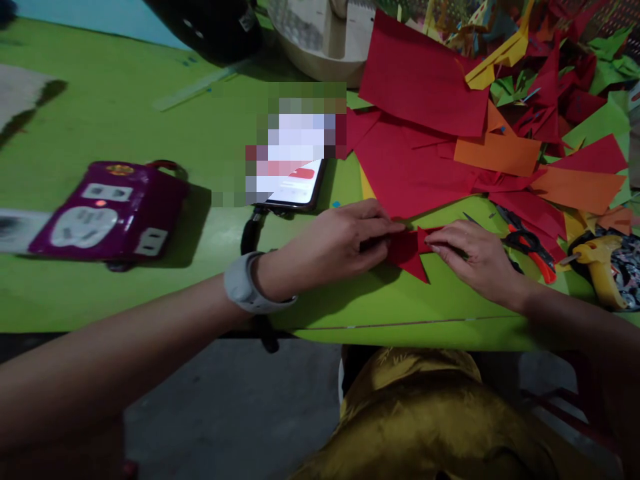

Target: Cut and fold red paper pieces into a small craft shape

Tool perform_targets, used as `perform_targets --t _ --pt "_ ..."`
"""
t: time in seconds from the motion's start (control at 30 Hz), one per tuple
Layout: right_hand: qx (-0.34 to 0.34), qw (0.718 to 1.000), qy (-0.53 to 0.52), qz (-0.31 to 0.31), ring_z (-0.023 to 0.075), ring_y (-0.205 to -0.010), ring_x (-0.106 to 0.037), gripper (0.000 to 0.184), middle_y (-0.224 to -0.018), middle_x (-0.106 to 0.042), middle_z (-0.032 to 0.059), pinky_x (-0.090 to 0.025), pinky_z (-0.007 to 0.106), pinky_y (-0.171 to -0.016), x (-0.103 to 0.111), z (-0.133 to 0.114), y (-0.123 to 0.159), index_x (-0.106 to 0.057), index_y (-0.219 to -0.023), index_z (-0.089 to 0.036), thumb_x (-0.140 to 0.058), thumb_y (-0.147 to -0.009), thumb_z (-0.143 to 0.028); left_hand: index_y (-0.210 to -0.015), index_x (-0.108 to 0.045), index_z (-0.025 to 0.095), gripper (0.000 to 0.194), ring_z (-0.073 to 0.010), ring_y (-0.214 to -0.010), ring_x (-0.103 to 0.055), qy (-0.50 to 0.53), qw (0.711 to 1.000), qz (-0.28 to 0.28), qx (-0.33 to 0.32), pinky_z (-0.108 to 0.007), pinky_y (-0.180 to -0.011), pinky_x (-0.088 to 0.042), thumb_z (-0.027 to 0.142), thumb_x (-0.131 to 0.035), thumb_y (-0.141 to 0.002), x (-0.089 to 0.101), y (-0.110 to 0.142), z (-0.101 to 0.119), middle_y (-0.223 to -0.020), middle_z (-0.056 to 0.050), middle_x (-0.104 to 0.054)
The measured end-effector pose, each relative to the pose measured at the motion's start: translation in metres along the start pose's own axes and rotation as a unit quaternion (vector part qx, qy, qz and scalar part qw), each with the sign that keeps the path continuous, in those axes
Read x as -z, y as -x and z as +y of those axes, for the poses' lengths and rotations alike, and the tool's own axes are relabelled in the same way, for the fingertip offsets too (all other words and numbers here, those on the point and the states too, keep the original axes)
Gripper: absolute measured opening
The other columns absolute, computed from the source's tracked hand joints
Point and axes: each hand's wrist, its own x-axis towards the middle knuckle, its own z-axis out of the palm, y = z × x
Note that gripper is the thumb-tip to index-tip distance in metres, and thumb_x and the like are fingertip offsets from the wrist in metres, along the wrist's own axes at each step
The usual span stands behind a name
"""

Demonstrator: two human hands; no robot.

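A small piece of folded red paper (411, 257) lies near the front edge of the green table, between my two hands. With fingers bent, my left hand (345, 237) presses its left part; a pale watch sits on that wrist. My right hand (463, 250) pinches the paper's narrow right end between thumb and fingers. One pointed corner of the paper sticks out toward me. Parts of it are hidden beneath my left fingers. Behind my hands lie large sheets of red paper (415, 173).
A lit phone (300, 183) lies behind my left hand. Farther left stands a purple power socket box (125, 207). Scissors (533, 243) and a yellow hot glue gun (597, 257) lie at the right. Paper scraps and a round tray (320, 60) fill the back.
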Motion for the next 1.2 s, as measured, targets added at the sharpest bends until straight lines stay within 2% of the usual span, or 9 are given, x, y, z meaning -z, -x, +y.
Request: perform_targets --t 0.13,0.27,0.37,0.6,0.7,0.83,1.0,1.1,1.2 --pt "0.012 1.0 0.006 0.013 0.0209 -0.098 -0.072 0.026 -0.107 -0.079 0.007 -0.056 0.036 -0.087 -0.001 0.0 -0.001 -0.077 -0.117 -0.024 -0.054 -0.105 -0.027 -0.124 -0.074 0.018 0.034 -0.0194 -0.087 -0.071 0.057 0.998 -0.004 0.024 -0.03 -0.076 -0.058 0.027 -0.049 -0.103 0.002 -0.002 -0.002 -0.106 -0.012 -0.074" --pt "-0.036 0.997 -0.06 0.022 0.0198 -0.094 -0.072 0.023 -0.104 -0.079 0.0061 -0.056 0.034 -0.085 0.0 -0.002 -0.003 -0.075 -0.118 -0.022 -0.059 -0.104 -0.031 -0.123 -0.075 0.015 0.034 -0.0187 -0.084 -0.07 0.032 0.999 0.011 0.013 -0.029 -0.074 -0.058 0.026 -0.049 -0.103 -0.002 0.0 -0.002 -0.104 -0.011 -0.073" --pt "-0.064 0.992 -0.106 0.014 0.0191 -0.091 -0.072 0.02 -0.099 -0.079 0.004 -0.057 0.034 -0.084 0.0 -0.002 -0.004 -0.077 -0.109 -0.024 -0.06 -0.103 -0.03 -0.122 -0.076 0.015 0.037 -0.0212 -0.085 -0.071 -0.006 1.0 0.023 0.0 -0.031 -0.073 -0.058 0.026 -0.046 -0.104 -0.005 0.002 0.0 -0.104 -0.013 -0.073" --pt "-0.063 0.993 -0.095 0.018 0.0208 -0.095 -0.071 0.017 -0.1 -0.078 0.0054 -0.056 0.037 -0.086 -0.002 -0.002 -0.002 -0.081 -0.104 -0.025 -0.064 -0.099 -0.028 -0.122 -0.076 0.017 0.034 -0.0204 -0.085 -0.071 0.027 0.999 0.018 0.026 -0.031 -0.073 -0.058 0.027 -0.049 -0.104 -0.003 0.0 0.004 -0.104 -0.012 -0.073" --pt "-0.102 0.984 -0.141 0.031 0.0196 -0.092 -0.072 0.018 -0.1 -0.079 0.0046 -0.057 0.036 -0.085 -0.003 -0.004 -0.002 -0.078 -0.108 -0.024 -0.063 -0.099 -0.029 -0.121 -0.076 0.013 0.034 -0.021 -0.084 -0.071 0.022 0.999 0.022 0.014 -0.031 -0.072 -0.058 0.025 -0.048 -0.104 -0.003 0.001 0.003 -0.103 -0.014 -0.073" --pt "-0.173 0.961 -0.218 0.009 0.0162 -0.077 -0.071 0.021 -0.09 -0.077 0.0022 -0.055 0.03 -0.071 -0.004 -0.006 -0.003 -0.071 -0.112 -0.022 -0.066 -0.094 -0.032 -0.116 -0.077 0.011 0.032 -0.021 -0.082 -0.071 0.009 0.999 0.047 -0.01 -0.03 -0.07 -0.057 0.023 -0.05 -0.103 -0.006 0.002 0.002 -0.101 -0.015 -0.073" --pt "-0.203 0.964 -0.173 0.0 0.0155 -0.077 -0.07 0.015 -0.086 -0.075 0.0009 -0.051 0.028 -0.069 -0.004 -0.01 -0.008 -0.067 -0.106 -0.022 -0.065 -0.091 -0.026 -0.118 -0.077 0.013 0.033 -0.0218 -0.085 -0.072 -0.016 0.999 0.045 -0.006 -0.031 -0.073 -0.058 0.023 -0.05 -0.103 -0.009 0.004 0.002 -0.104 -0.014 -0.074" --pt "-0.195 0.971 -0.141 0.0 0.0146 -0.073 -0.068 0.01 -0.083 -0.073 -0.0002 -0.05 0.028 -0.068 -0.003 -0.013 -0.011 -0.066 -0.101 -0.022 -0.065 -0.091 -0.023 -0.119 -0.077 0.016 0.034 -0.0231 -0.09 -0.072 -0.05 0.998 0.03 -0.001 -0.033 -0.078 -0.06 0.023 -0.048 -0.103 -0.01 0.005 0.004 -0.106 -0.013 -0.074" --pt "-0.183 0.976 -0.114 -0.004 0.0148 -0.074 -0.067 0.011 -0.083 -0.073 -0.0005 -0.049 0.028 -0.068 -0.002 -0.015 -0.016 -0.066 -0.101 -0.023 -0.063 -0.091 -0.02 -0.117 -0.076 0.013 0.036 -0.0232 -0.09 -0.072 -0.091 0.995 0.032 -0.025 -0.033 -0.079 -0.061 0.021 -0.043 -0.104 -0.01 0.006 0.007 -0.106 -0.013 -0.073"
